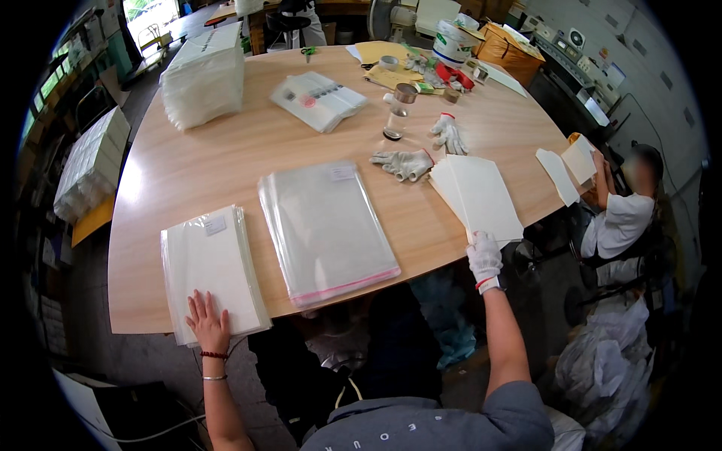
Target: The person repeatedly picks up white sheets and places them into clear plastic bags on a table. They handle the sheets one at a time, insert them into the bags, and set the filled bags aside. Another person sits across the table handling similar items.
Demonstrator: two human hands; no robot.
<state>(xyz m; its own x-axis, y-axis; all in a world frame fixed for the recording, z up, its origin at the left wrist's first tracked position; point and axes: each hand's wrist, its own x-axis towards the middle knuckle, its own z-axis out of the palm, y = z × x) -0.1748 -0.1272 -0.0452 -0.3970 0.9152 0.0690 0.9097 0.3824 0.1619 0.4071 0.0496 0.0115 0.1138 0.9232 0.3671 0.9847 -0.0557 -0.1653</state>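
Observation:
My bare left hand lies flat, fingers apart, on a pile of paper sheets in clear sleeves at the table's near left. On my right hand is a white knitted glove with a red cuff edge. Its fingers close on the near corner of a fanned stack of cream paper sheets; the fingertips are partly hidden. Between the hands lies a thick pile of clear plastic bags with a pink strip along the near edge.
Two loose gloves and a glass jar stand mid-table. Farther back are white printed bags, a tall plastic-bag stack, green scissors and a white bucket. A co-worker sits at the right edge, handling paper.

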